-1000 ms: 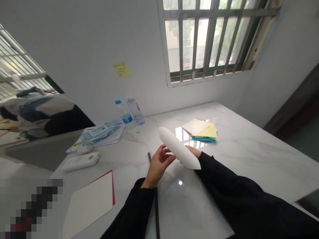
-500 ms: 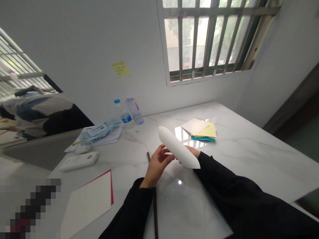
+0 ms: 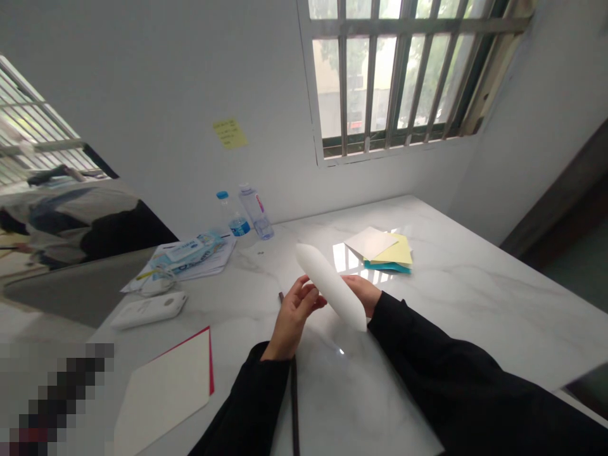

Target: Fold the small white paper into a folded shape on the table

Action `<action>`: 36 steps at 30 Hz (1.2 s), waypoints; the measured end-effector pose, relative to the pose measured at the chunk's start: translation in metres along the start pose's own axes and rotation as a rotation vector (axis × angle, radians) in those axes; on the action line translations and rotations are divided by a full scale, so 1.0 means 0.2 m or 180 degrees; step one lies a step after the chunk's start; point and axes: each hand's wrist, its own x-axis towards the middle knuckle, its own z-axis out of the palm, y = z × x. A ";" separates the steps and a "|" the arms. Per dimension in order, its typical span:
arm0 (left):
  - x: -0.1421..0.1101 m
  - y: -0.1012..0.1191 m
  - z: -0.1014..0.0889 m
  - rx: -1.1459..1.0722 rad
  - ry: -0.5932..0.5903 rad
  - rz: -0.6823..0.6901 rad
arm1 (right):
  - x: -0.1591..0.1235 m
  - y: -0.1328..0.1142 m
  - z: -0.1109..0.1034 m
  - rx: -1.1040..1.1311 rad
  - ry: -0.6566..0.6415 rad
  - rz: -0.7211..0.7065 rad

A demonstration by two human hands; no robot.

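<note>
I had the paper roll [image 3: 330,287] up off the table [image 3: 479,297], slanting across my front, its far tip toward the bottles. The left grip [image 3: 293,320] was closed on it, fingers [image 3: 308,294] curled against the near side; the right grip [image 3: 363,294] cupped it from the far side, fingers hidden behind the paper. The roll read as very light and fairly stiff along its length, though likely to dent or crush if squeezed, and smooth enough to slip. Mid-length, with both grips, seemed the safest hold; the tapered ends looked soft. Beyond it, the blue-capped bottle [image 3: 234,215] and clear bottle [image 3: 256,212] stood upright, just beside each other, near the table's far edge. Each held clear liquid low down, probably water. A paper stack [image 3: 377,250] lay well to the right of them.
</note>
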 end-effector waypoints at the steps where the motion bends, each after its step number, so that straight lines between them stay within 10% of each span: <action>1: 0.00 0.00 0.00 -0.0044 0.0048 -0.0030 | 0.00 0.00 0.00 -0.0018 0.0148 -0.0114; 11: 0.01 0.02 -0.01 -0.0231 0.0349 -0.0067 | -0.06 -0.08 0.01 -0.0898 0.1076 -0.1206; 36: -0.04 0.02 0.01 0.0291 0.0417 0.0461 | -0.18 -0.09 0.13 -0.1479 0.0601 -0.1864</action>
